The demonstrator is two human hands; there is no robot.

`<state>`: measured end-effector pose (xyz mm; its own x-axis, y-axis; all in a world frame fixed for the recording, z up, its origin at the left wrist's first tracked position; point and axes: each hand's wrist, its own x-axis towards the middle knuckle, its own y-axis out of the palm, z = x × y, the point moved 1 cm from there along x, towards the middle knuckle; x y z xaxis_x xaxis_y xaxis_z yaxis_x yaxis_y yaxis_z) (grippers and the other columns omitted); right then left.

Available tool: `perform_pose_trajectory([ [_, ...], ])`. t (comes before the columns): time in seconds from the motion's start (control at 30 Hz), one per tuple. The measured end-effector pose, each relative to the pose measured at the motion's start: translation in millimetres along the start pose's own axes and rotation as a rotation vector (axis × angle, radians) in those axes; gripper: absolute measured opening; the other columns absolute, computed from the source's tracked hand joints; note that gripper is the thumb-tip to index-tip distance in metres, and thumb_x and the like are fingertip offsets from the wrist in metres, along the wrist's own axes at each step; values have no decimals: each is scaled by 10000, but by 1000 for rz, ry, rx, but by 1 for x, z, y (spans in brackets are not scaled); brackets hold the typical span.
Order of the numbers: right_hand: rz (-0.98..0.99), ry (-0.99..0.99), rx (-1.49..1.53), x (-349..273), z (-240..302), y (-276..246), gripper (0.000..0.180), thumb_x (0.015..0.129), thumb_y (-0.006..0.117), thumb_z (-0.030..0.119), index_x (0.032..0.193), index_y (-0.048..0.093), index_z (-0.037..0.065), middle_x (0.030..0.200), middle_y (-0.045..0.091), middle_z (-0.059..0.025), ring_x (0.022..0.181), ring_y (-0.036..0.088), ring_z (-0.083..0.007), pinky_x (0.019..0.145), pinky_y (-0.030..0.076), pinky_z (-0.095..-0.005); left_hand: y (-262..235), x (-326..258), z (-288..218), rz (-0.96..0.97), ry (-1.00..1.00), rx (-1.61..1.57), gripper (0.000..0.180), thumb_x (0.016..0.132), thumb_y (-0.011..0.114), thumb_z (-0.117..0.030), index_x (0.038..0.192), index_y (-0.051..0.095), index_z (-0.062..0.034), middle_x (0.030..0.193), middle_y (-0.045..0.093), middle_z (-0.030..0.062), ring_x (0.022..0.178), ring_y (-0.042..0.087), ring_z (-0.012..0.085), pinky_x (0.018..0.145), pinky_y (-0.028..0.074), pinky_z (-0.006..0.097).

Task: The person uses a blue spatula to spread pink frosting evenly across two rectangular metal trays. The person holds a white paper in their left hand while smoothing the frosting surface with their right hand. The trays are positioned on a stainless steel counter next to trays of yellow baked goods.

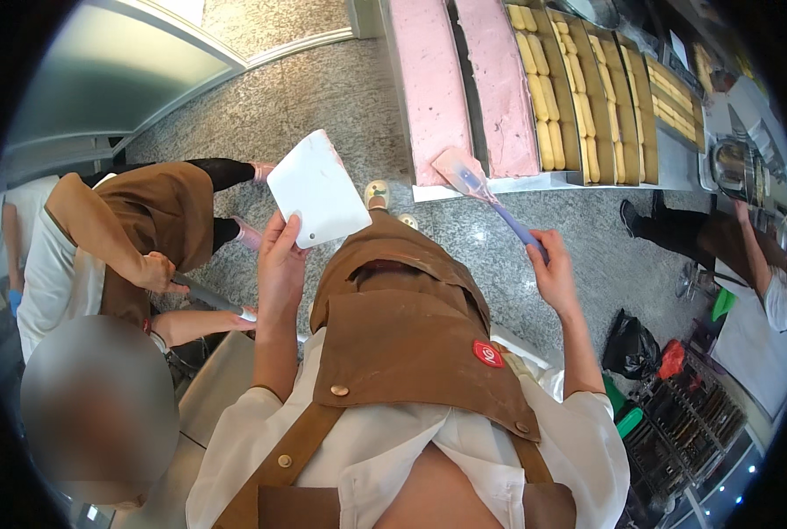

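"Speckled floor (332, 106) all round, bench (534, 184) ahead — and the grips?"

"Left grip (281, 250) pinches the white scraper (319, 189), thumb on its face. Right grip (552, 266) is wrapped round the spatula (504, 216) handle; its pink-smeared blade (460, 170) points forward and leftward."

"And the pink cream (429, 84)?"

"Ahead of the right grip, in two long strips, beside the sponge fingers (544, 97). I can't tell if the blade touches it."

"Which step?"

"Spreading or smoothing, I'd judge — both strips look fairly level. Next probably calls for a flat, light blade on the cream."
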<state>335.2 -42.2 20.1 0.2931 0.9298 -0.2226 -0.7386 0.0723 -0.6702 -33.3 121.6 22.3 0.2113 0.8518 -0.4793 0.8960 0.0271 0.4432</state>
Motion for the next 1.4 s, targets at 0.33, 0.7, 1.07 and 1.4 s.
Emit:
perform_pose_trajectory([
  [0.33,191,-90,3,62,-28,-61,175,902,564,74,1052,581,-15,835,472,-65,733,464,-161,650,376,-268,30,12,8,-67,51,-18,291,970,498,-176,1215,535,-22,1115,614,36,1001,578,101,885,430,289],
  [0.7,532,-359,-80,148,-42,-75,223,913,546,141,1086,577,4,864,493,-122,750,531,-256,669,424,-330,105,-82,116,-463,245,-213,337,965,504,-187,1254,497,-13,1188,588,68,1080,571,147,933,451,315],
  [1.07,643,-572,-123,180,-25,-67,242,900,535,124,1103,582,1,942,536,-153,863,564,-315,761,451,-360,162,-141,164,-677,306,-321,276,966,512,-186,1188,555,-28,1080,624,35,978,574,96,845,443,267],
  [1.4,671,-623,-191,187,-24,-68,228,909,534,134,1085,583,-5,930,528,-156,845,563,-312,746,448,-360,166,-148,176,-672,335,-357,271,965,516,-195,1184,553,-39,1082,624,29,965,569,87,831,435,258],
])
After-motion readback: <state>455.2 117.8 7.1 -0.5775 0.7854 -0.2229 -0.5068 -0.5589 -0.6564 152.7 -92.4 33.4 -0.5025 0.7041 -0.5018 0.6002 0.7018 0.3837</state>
